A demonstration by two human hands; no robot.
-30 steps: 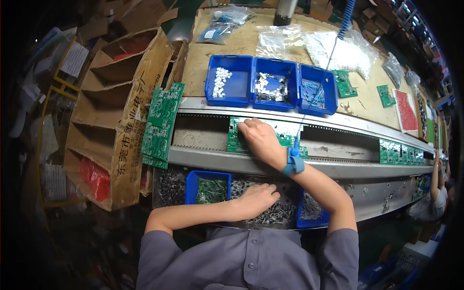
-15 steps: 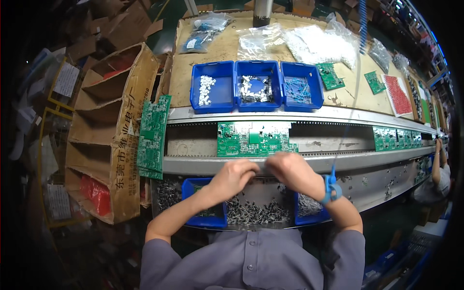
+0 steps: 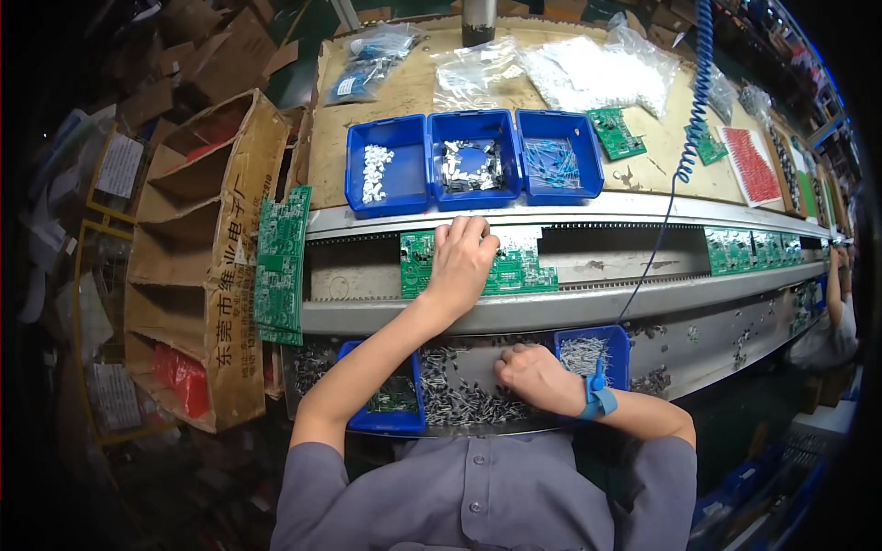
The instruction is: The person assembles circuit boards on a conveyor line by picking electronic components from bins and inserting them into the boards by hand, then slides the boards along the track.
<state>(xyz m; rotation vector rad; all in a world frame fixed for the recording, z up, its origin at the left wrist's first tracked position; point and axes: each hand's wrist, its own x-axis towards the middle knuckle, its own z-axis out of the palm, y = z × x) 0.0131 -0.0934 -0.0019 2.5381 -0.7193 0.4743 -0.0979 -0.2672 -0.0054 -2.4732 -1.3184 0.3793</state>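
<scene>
1. Nearest, below the grey-purple shirt (image 3: pixel 441 496)'s short sleeves, both forearms reach forward; a blue strap (image 3: pixel 601 400) circles the right wrist.
2. The right hand (image 3: pixel 540 375) is low over a pile of loose leaded components (image 3: pixel 464 399) in a metal tray (image 3: pixel 712 354). Its fingers are curled inward; whether they pinch a part cannot be told.
3. Two blue bins flank that pile: the left bin (image 3: pixel 395 423) holds green pieces, the right bin (image 3: pixel 621 354) silvery leaded ones.
4. Beyond the front metal rail (image 3: pixel 367 317), a green circuit board (image 3: pixel 519 262) lies flat between the two conveyor rails, its middle part covered by the left hand (image 3: pixel 459 266).
5. The left hand's fingers are bent, close together, over the board's far half; whether they grip anything is hidden.
6. Left of the conveyor, more green boards (image 3: pixel 282 266) lean beside a compartmented cardboard box (image 3: pixel 230 275); well to the right, another board group (image 3: pixel 749 251) sits between the rails.
7. On the bench (image 3: pixel 643 184) past the rear rail, three joined blue trays (image 3: pixel 473 200) hold white parts, white-and-dark parts and light-blue leaded components.
8. Farther back lie plastic bags (image 3: pixel 593 73), left of a coiled blue cord (image 3: pixel 701 92).
</scene>
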